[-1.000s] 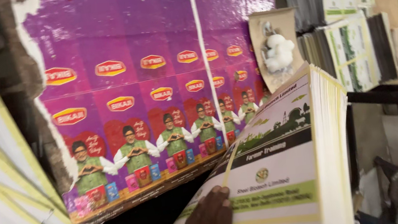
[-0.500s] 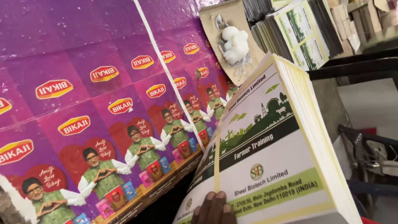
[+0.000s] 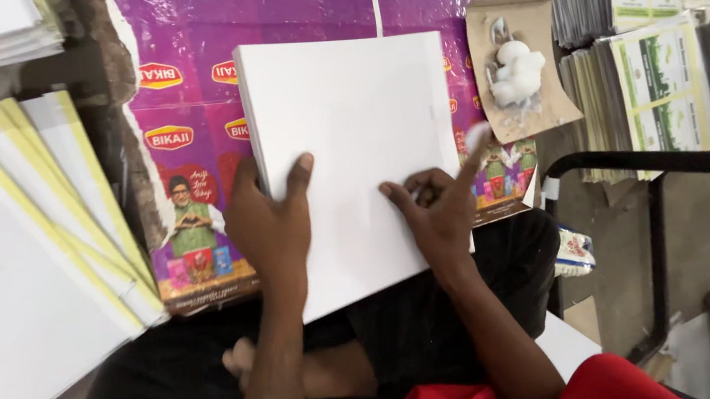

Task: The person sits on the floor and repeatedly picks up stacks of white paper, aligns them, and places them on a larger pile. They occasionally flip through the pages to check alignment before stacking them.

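White paper stack [image 3: 364, 126] lies face-blank on the purple printed sheet [image 3: 295, 8] that covers the worktop, its near edge reaching over the person's lap. That purple sheet, glossy and patterned with repeated logos and small portrait pictures, shows around the stack on its far side and left side.

Left of the stack, fanned white sheets with yellow edges [image 3: 43, 229] spread in an overlapping pile, well apart from it. Right of the stack, bundles of green-and-white printed booklets [image 3: 664, 71] stand packed on edge, with a black metal frame [image 3: 666, 161] running just below them.

The left hand [image 3: 272, 219] presses on the stack's left edge, palm down, thumb laid on the white top and the other fingers wrapped round the side, so it grips the stack. The right hand [image 3: 437, 207] rests on the stack's lower right part, mostly curled, with the forefinger stretched towards the right edge; its tip carries a blurred white dab, and it grasps nothing that I can make out.

Just right of the stack's upper corner lies a brown card [image 3: 533, 33] bearing a lump of white paste [image 3: 515, 71].
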